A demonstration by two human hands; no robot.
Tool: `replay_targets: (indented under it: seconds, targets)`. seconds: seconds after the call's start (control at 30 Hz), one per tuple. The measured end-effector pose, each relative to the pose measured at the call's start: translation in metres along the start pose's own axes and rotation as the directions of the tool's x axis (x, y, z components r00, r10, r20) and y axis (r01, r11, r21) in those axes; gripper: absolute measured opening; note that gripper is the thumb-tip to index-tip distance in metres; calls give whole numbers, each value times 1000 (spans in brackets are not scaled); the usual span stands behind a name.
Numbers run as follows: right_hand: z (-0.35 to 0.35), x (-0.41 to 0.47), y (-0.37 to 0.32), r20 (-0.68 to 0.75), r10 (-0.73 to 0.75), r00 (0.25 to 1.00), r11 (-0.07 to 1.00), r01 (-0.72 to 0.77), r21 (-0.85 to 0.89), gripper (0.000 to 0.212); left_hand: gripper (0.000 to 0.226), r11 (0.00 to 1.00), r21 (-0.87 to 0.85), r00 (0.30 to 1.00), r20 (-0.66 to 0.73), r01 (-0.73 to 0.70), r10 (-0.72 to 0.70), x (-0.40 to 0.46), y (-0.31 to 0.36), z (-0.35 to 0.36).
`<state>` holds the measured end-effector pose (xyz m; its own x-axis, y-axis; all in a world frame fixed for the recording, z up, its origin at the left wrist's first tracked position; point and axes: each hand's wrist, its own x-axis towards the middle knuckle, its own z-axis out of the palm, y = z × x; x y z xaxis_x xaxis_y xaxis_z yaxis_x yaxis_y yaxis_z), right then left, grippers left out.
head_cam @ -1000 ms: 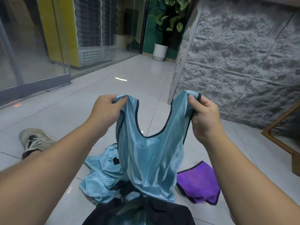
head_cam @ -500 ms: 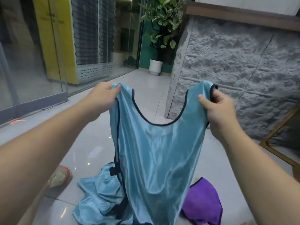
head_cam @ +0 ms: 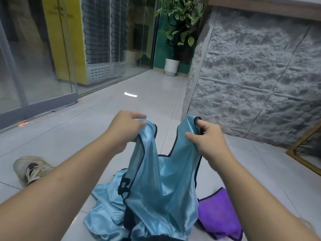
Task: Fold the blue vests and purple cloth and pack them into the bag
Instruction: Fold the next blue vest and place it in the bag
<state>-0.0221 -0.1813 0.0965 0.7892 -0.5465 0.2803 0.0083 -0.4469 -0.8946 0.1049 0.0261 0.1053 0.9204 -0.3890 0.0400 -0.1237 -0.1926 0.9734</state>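
I hold a shiny light-blue vest [head_cam: 163, 185] with dark trim up by its two shoulder straps. My left hand [head_cam: 125, 131] grips the left strap and my right hand [head_cam: 206, 138] pinches the right strap. The vest hangs down between my arms onto the tiled floor. A second blue vest [head_cam: 106, 204] lies crumpled on the floor below and to the left. The purple cloth [head_cam: 218, 218] lies on the floor at the lower right, partly covered by the held vest. A dark thing, perhaps the bag [head_cam: 156, 238], shows only as a sliver at the bottom edge.
A worn sneaker [head_cam: 33, 168] lies on the floor at the left. A rough grey stone wall [head_cam: 260, 80] rises to the right, with a wooden frame [head_cam: 305, 148] at its foot. Glass doors [head_cam: 34, 58] stand to the left and a potted plant [head_cam: 175, 39] behind.
My hands have come down and closer together, so the vest, stretched wide and high half a second ago, now sags with its neckline narrowed. The view tilted down and the sneaker is back in sight.
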Motion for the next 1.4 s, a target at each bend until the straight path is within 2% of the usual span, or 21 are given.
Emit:
replay_targets:
  seconds: [0.1,0.27,0.4,0.5,0.6,0.73,0.8,0.83,0.87,0.97,1.0,1.07,1.1,1.13,1.2,1.27,1.4]
  targets:
    - [18,-15,-2,96,-53,994,996,60,-71,42,40,995,-89,998,39,53,-50,-9,-1,16]
    - [36,-33,-5,232,-157,960,965,199,-171,26,47,989,-131,995,79,74,-65,-19,2,30]
    - [46,-40,-7,250,-179,951,934,244,-260,33,49,998,-57,996,86,2,3,-25,6,38]
    - [52,-43,-8,222,-165,961,939,222,-263,42,28,997,-75,981,192,-8,22,-33,12,46]
    - [52,-45,-8,130,-162,978,952,189,-239,47,53,978,-189,940,341,94,-24,-42,25,50]
    - [46,-40,1,-36,-157,987,955,142,-262,44,47,946,-284,886,463,158,-9,-41,31,47]
    - [41,-35,5,-95,-89,992,990,78,-120,29,55,927,-329,848,530,181,22,-39,29,43]
    - [38,-31,7,-109,-52,993,998,49,-24,16,59,927,-338,865,500,164,29,-37,28,42]
    - [35,-29,8,-112,-28,993,998,34,50,7,52,941,-315,900,434,128,23,-36,26,42]
    - [25,-23,4,-75,46,996,972,-28,233,25,27,975,-219,978,207,30,17,-31,7,43]
    - [20,-22,2,-58,61,996,958,-43,284,30,33,991,-131,985,173,17,6,-28,-5,43]
    - [11,-21,-4,-16,82,996,922,-70,381,45,59,998,59,983,182,17,-27,-23,-31,46]
    - [7,-21,-8,13,84,996,900,-81,429,49,66,992,128,976,214,17,-44,-22,-43,48]
    - [4,-20,-10,38,85,996,876,-93,473,50,62,985,169,963,261,18,-62,-23,-53,50]
    - [0,-18,-13,81,95,992,839,-124,530,46,46,984,177,937,339,31,-90,-28,-70,57]
    - [-3,-16,-16,99,101,990,817,-139,559,42,39,995,103,930,364,10,-47,-30,-82,64]
    - [-4,-14,-16,111,98,989,795,-145,589,40,37,993,-12,953,278,-118,117,-25,-99,72]
